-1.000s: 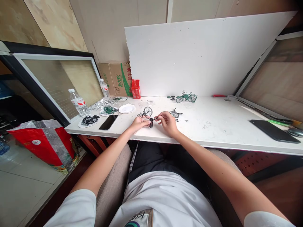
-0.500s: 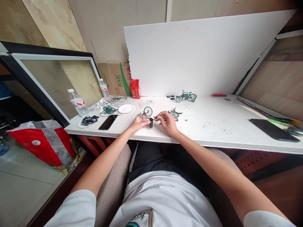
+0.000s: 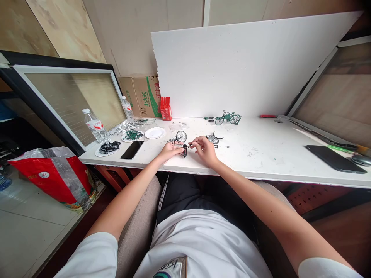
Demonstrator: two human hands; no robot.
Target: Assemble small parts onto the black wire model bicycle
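Near the front edge of the white table, my left hand [image 3: 169,152] is closed on a small black model bicycle [image 3: 181,136], whose spoked wheel sticks up behind the fingers. Close against its right side, my right hand [image 3: 205,150] pinches a small dark piece [image 3: 190,145] that points at the black frame; the piece is too small to identify. Just behind my right hand lie loose black bicycle parts with a wheel [image 3: 213,138]. Farther back stands a green model bicycle [image 3: 227,118], with small dark pieces [image 3: 209,118] to its left.
On the left are a phone [image 3: 132,149], a plate of black parts [image 3: 108,149], a plate of green parts [image 3: 132,134], a white plate [image 3: 155,133] and a water bottle [image 3: 97,126]. A red box [image 3: 166,109] stands behind. A black tablet-like object [image 3: 335,158] lies right.
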